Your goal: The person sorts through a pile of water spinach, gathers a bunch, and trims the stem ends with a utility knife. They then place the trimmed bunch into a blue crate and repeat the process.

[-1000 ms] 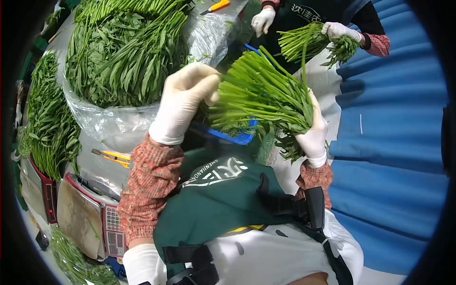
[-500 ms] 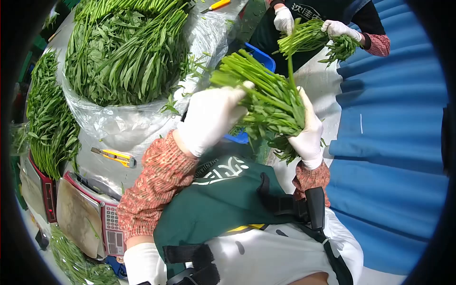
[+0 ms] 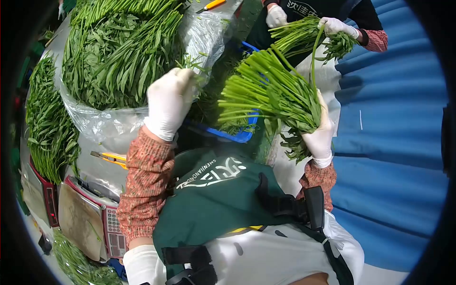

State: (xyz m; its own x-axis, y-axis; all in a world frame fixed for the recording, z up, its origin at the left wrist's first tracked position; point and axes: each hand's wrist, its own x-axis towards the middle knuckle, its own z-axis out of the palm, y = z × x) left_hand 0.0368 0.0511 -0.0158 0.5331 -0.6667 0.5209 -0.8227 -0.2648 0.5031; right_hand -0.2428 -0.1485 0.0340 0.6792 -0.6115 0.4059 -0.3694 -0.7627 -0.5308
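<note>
In my right hand (image 3: 320, 135), gloved in white, is a thick bunch of green stems (image 3: 266, 85), its cut ends fanned out to the left and its leaves hanging below the fingers. One long stem rises above the rest. My left hand (image 3: 168, 102), also gloved, is closed beside the large leafy pile (image 3: 114, 61); small bits of green show at its fingertips, too small to make out clearly. Below and between the hands lies a blue basket (image 3: 243, 137) with leafy scraps in it.
Two red scales (image 3: 111, 228) stand at the lower left, near a yellow cutter (image 3: 114, 159). Another orange-handled knife (image 3: 212, 5) lies at the top. A co-worker's gloved hands (image 3: 277, 16) hold greens. Blue sheeting (image 3: 389, 142) covers the right side.
My left hand has moved left, away from the bunch towards the leafy pile. My right hand has shifted slightly right with the bunch, and more of the blue basket shows.
</note>
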